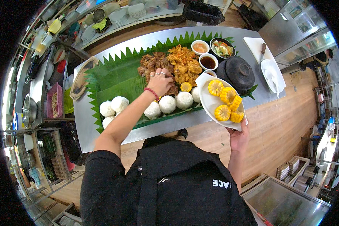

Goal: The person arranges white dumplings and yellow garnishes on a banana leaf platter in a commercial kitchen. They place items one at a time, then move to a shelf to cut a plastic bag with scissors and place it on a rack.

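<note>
My right hand [239, 137] grips the lower end of a white oval dish [212, 111] that holds several pieces of corn on the cob [222, 112]. Over the browned meat [152, 62] on the banana leaves [115, 76] reaches my left hand [161, 82], with rings and a red bracelet; its fingertips touch down by the meat, and whether they hold anything is hidden. One corn piece [186, 87] lies just right of that hand, below the orange-battered fried food [183, 60]. Balls of white rice [167, 104] line the near edge of the leaves, and a bit of yellow shows under my left wrist.
At the steel table's [83, 135] right stand a lidded black clay pot [238, 72], a bowl of vegetables [222, 48] and sauce bowls [208, 62]. Beyond are a cutting board [252, 46] with a knife [262, 53] and a white dish with a spoon [271, 73]. A wooden board [83, 77] lies left.
</note>
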`<state>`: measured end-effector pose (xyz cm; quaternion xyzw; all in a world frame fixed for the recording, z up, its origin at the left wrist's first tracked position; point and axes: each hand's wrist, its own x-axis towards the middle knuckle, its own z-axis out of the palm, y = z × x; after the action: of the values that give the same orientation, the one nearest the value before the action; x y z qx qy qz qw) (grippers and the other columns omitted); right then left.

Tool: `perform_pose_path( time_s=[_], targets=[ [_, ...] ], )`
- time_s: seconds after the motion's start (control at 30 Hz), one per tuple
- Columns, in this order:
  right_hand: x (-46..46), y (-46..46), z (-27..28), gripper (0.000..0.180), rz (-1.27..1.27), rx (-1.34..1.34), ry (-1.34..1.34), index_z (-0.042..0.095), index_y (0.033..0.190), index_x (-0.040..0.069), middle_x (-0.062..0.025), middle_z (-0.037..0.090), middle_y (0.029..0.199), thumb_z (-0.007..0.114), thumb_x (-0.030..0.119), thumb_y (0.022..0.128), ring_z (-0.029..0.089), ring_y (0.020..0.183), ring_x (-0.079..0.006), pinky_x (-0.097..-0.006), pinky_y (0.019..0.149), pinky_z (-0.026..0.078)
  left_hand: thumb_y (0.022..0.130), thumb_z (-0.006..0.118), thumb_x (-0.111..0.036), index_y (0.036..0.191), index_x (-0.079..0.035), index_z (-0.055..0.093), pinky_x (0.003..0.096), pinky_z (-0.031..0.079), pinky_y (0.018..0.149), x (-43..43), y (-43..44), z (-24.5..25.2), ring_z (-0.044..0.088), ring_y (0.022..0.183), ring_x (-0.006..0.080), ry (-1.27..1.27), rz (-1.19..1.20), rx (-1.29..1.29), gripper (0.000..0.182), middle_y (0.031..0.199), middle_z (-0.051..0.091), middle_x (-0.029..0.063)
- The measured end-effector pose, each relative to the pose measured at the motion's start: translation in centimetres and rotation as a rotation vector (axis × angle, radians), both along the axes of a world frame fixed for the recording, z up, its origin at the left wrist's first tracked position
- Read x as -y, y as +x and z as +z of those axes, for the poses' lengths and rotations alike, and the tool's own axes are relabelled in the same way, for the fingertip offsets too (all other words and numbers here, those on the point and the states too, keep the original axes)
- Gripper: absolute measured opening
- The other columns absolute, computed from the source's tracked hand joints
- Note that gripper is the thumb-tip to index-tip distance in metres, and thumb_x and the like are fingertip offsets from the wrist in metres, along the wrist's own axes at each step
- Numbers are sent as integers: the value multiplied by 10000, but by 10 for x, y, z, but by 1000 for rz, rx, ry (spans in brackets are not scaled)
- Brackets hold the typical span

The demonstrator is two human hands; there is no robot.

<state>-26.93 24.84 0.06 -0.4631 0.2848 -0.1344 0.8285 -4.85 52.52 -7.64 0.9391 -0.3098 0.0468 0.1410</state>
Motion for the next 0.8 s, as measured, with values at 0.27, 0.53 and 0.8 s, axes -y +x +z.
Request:
perform_pose_path(
  time_s=[0.27,0.53,0.8],
  targets=[
    [-2,10,-1,392,21,36,33,416,1237,58,-116,500,1205,436,290,923,545,1048,-265,-428,799,523,657,611,-109,864,-204,685,419,333,775,-2,-7,-13,440,973,237,-57,293,96,240,966,484,40],
    [-3,17,-8,399,126,8,42,423,1246,83,-102,515,1187,434,306,915,547,1044,-242,-416,807,515,659,577,-84,864,-184,688,430,367,798,-4,-1,31,466,908,286,-164,268,9,253,912,525,86],
    [-18,28,-9,363,172,-5,64,447,1202,75,-82,545,1124,451,298,916,575,974,-197,-347,709,543,626,667,-250,1143,-103,539,417,402,837,53,-25,112,483,1028,282,11,-319,-61,553,1063,539,116]
  ],
)
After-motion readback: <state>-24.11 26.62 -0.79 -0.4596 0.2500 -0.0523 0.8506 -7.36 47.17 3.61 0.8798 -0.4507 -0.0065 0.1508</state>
